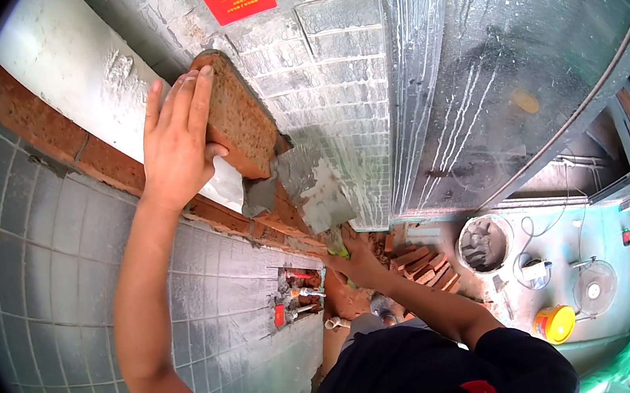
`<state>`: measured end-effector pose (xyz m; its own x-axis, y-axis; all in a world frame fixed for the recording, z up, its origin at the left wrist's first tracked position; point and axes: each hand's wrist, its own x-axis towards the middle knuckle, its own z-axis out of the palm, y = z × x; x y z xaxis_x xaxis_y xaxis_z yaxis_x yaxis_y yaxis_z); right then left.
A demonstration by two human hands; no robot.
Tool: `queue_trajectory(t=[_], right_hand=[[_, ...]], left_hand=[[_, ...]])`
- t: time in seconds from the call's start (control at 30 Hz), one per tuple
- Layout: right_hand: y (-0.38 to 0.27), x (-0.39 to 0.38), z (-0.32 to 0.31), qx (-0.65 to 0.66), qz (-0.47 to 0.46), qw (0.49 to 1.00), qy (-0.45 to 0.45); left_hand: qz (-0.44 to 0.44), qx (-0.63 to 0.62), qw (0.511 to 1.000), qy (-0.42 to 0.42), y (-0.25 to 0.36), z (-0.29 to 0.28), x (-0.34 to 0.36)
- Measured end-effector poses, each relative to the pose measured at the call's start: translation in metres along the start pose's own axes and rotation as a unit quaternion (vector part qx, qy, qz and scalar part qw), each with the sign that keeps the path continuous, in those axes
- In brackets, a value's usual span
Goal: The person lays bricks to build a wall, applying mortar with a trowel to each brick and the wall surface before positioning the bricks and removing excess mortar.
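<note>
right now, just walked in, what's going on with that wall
A person's left hand has its fingers against a rough, reddish-brown brick beside a large white pipe. The right hand has its grip on a flat, grey metal trowel smeared with grey mortar, near the brick's lower end. On the floor to the right are loose red bricks and a round white bucket holding grey material.

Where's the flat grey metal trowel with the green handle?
In the head view, the trowel is near centre, in the right hand, just lower right of the reddish-brown rectangular brick the left hand touches.
</note>
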<state>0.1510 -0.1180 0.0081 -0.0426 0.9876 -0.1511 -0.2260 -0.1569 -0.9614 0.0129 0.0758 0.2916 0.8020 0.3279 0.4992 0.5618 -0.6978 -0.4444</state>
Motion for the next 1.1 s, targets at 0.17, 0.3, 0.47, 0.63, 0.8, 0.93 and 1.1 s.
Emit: queue_trajectory(t=[0.17,0.3,0.47,0.63,0.8,0.93,1.1], right_hand=[[0.018,-0.025,-0.003,0.061,0.027,0.998,-0.008],[0.035,-0.06,-0.038,-0.114,-0.247,0.959,0.083],[0.107,-0.174,-0.08,0.058,0.171,0.982,0.055],[0.152,-0.3,-0.116,0.22,0.226,0.892,0.324],[0.186,-0.368,-0.156,0.284,0.266,0.792,0.47],[0.216,-0.405,-0.188,0.307,0.274,0.762,0.5],[0.261,-0.413,-0.24,0.356,0.266,0.739,0.506]], left_hand=[[0.004,-0.005,1.0,0.007,0.0,-0.001,0.003],[0.014,0.012,1.0,-0.011,0.002,-0.003,0.013],[0.02,-0.053,0.997,0.06,0.025,-0.021,-0.009],[-0.017,-0.391,0.891,0.23,0.184,0.06,-0.074],[-0.197,-0.592,0.72,-0.303,0.415,0.246,-0.206],[-0.136,-0.476,0.636,-0.592,0.541,0.318,-0.304],[-0.014,-0.406,0.591,-0.697,0.643,0.375,-0.368]])
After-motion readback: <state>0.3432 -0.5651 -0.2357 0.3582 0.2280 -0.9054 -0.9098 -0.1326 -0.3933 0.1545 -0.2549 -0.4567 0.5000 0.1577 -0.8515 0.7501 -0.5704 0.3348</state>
